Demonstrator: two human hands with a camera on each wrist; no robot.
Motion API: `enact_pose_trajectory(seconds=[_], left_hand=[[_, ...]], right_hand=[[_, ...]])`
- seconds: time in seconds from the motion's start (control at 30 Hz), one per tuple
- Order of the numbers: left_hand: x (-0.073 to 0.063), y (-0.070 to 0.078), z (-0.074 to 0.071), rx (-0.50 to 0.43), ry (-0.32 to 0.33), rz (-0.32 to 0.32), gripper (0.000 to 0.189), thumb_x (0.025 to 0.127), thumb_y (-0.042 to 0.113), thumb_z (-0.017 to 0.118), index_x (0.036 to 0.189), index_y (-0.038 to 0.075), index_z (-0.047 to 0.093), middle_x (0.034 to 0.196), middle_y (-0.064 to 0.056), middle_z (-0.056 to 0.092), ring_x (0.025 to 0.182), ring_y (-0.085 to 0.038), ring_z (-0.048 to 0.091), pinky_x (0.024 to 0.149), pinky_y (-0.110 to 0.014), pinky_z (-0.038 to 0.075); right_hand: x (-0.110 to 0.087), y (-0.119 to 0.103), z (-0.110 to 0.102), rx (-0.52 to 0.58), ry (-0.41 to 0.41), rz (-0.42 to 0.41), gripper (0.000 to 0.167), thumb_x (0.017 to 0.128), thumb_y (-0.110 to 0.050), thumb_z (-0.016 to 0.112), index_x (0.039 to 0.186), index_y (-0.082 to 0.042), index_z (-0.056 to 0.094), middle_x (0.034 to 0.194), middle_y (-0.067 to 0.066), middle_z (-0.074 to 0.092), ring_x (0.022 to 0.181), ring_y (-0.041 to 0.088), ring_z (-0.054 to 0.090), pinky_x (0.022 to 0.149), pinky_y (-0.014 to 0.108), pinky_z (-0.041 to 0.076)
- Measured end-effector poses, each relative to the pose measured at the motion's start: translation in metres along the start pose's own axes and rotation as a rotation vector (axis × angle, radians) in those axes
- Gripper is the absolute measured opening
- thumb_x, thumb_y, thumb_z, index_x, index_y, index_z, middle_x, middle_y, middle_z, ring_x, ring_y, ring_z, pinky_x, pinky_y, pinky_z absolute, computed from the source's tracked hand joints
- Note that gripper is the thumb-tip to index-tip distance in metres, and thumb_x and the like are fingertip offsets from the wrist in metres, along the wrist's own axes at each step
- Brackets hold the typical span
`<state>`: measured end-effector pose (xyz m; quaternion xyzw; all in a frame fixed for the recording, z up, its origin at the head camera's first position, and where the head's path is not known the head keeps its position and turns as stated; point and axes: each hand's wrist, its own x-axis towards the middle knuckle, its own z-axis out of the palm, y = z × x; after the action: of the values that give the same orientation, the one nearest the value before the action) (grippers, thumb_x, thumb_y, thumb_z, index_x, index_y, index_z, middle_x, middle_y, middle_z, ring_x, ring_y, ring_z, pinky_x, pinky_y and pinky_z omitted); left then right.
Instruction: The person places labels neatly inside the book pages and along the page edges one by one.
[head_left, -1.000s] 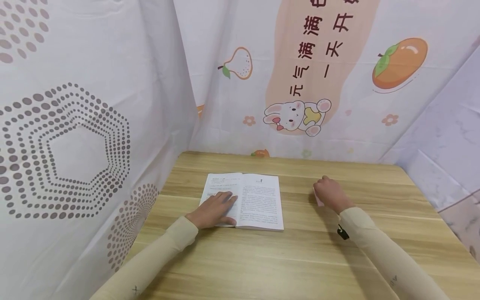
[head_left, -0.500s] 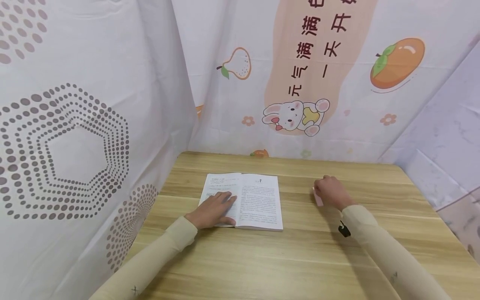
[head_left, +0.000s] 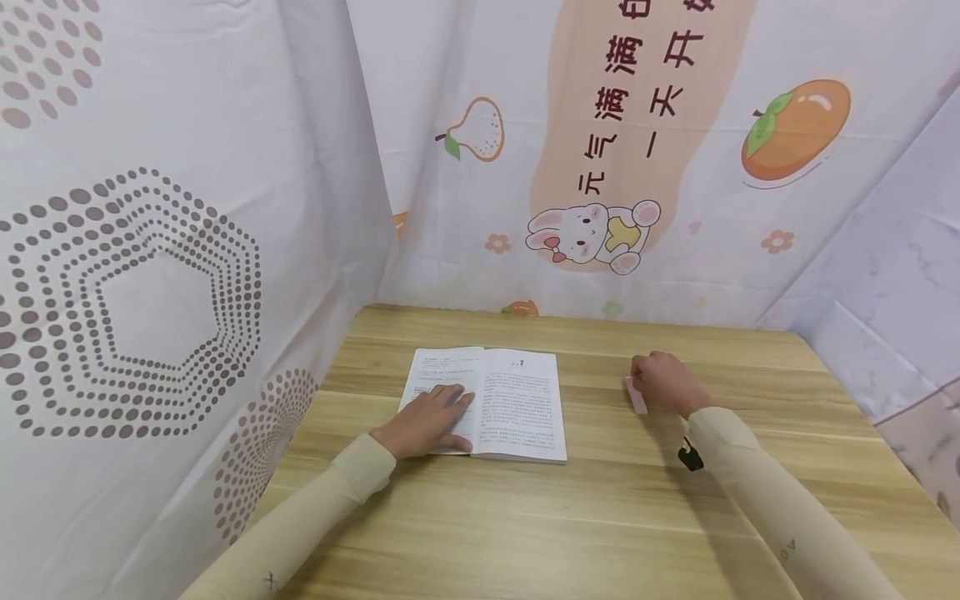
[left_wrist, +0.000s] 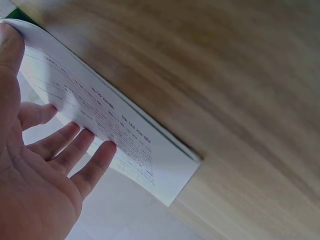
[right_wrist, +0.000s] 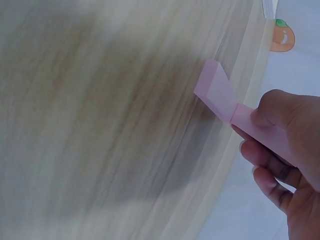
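An open book (head_left: 521, 404) with printed pages lies on the wooden table. On its left page rests my left hand (head_left: 429, 419), fingers spread and slightly bent; the left wrist view shows fingertips touching the printed page (left_wrist: 135, 145). To the right of the book, my right hand (head_left: 663, 383) pinches a pink paper strip (right_wrist: 265, 132) between thumb and fingers. That strip meets a thicker pink block (right_wrist: 216, 92), resembling a pad of sticky notes, at an angle. Whether the two pieces are joined I cannot tell.
The wooden table (head_left: 480, 525) spans the front. Behind it hangs a printed white curtain (head_left: 450, 250), and a dotted white one (head_left: 315, 167) borders the left. A small black object (head_left: 690, 456) is at the right wrist.
My right hand has shifted slightly to the right, and more of the pink piece shows beside it. The left hand and the book stay put.
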<state>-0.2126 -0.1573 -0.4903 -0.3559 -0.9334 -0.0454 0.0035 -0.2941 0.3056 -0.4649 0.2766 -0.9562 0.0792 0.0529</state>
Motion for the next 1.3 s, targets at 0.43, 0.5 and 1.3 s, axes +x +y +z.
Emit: enact_pose_trajectory(seconds=[0.43, 0.5, 1.3], left_hand=[[0.000, 0.001, -0.002, 0.011, -0.020, -0.020, 0.093, 0.091, 0.069, 0.056, 0.156, 0.004, 0.042, 0.154, -0.022, 0.045, 0.139, -0.038, 0.046, 0.105, -0.055, 0.046], [0.001, 0.001, -0.003, 0.007, -0.020, -0.017, 0.093, 0.091, 0.068, 0.056, 0.156, 0.004, 0.042, 0.154, -0.022, 0.045, 0.139, -0.039, 0.046, 0.105, -0.056, 0.046], [0.000, -0.002, 0.002, 0.018, -0.011, 0.004, 0.093, 0.091, 0.069, 0.055, 0.156, 0.004, 0.042, 0.153, -0.022, 0.046, 0.138, -0.038, 0.046, 0.104, -0.054, 0.047]], right_hand=[[-0.002, 0.000, -0.001, 0.051, 0.003, 0.050, 0.005, 0.093, -0.004, 0.070, 0.089, -0.003, 0.068, 0.085, 0.008, 0.066, 0.080, 0.030, 0.064, 0.072, 0.048, 0.055], [-0.002, 0.002, -0.001, 0.069, -0.007, 0.058, 0.005, 0.094, -0.004, 0.069, 0.090, -0.002, 0.067, 0.086, 0.009, 0.066, 0.082, 0.031, 0.064, 0.074, 0.049, 0.055], [-0.003, 0.009, 0.001, 0.240, 0.083, 0.127, 0.007, 0.097, -0.003, 0.062, 0.094, -0.001, 0.069, 0.088, 0.011, 0.072, 0.087, 0.036, 0.070, 0.078, 0.051, 0.057]])
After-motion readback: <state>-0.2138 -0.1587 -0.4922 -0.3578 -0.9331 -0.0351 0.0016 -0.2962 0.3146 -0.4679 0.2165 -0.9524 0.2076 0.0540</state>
